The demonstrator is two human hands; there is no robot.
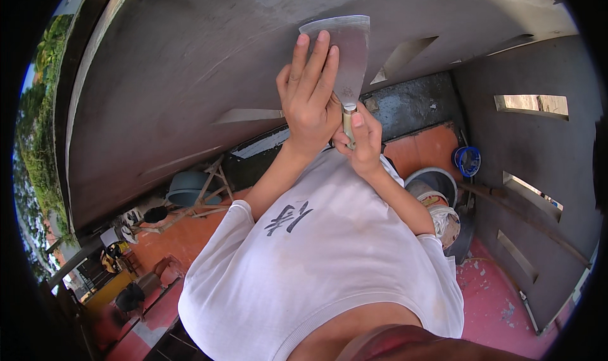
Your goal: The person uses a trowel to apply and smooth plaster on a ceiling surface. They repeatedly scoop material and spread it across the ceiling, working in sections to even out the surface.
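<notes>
A wide putty knife is held up in front of the grey wall, its metal blade pointing up and its edge near the wall surface. My right hand is closed around the pale handle, with the thumb along its front. Beside it, my left hand has its fingers stretched out, and their tips lie against the left part of the blade. The left palm and thumb are partly hidden. Whether the blade's edge touches the wall, I cannot tell.
To the right stand a grey tub, a white pail and a blue bucket. At left, a blue-grey basin is by a wooden trestle. The right-hand wall has slot openings, with a long pole near it.
</notes>
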